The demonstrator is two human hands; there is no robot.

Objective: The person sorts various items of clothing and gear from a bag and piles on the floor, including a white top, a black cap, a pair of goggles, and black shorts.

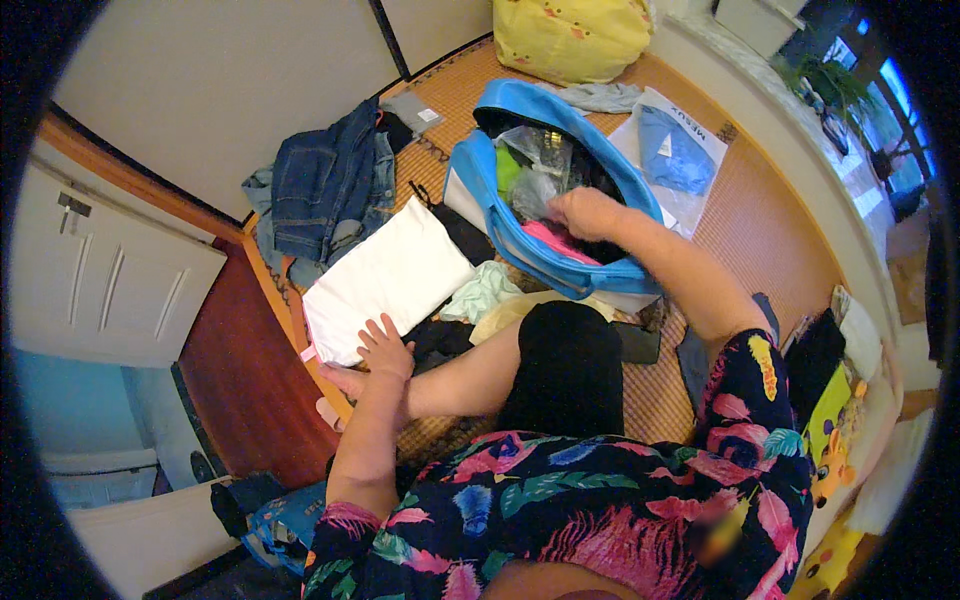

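My right hand (pixel 585 214) reaches into an open blue bag (pixel 501 217) with its fingers curled near a clear plastic bag (pixel 536 191); whether it grips the plastic cannot be made out. Beside it in the bag lie a pink item (pixel 559 241) and a bright green item (pixel 508 169). My left hand (pixel 386 351) rests with spread fingers at the near edge of a folded white cloth item (pixel 394 270), which lies flat on the mat. A crumpled pale green cloth (pixel 484 291) lies between the white item and the blue bag.
Folded jeans (pixel 322 184) are piled at the left, near a grey packet (pixel 412 111). A clear pack with blue clothing (pixel 677 150) lies right of the bag. A yellow patterned bundle (pixel 574 37) stands behind. Dark cloths and soft toys (pixel 831 469) are at the right.
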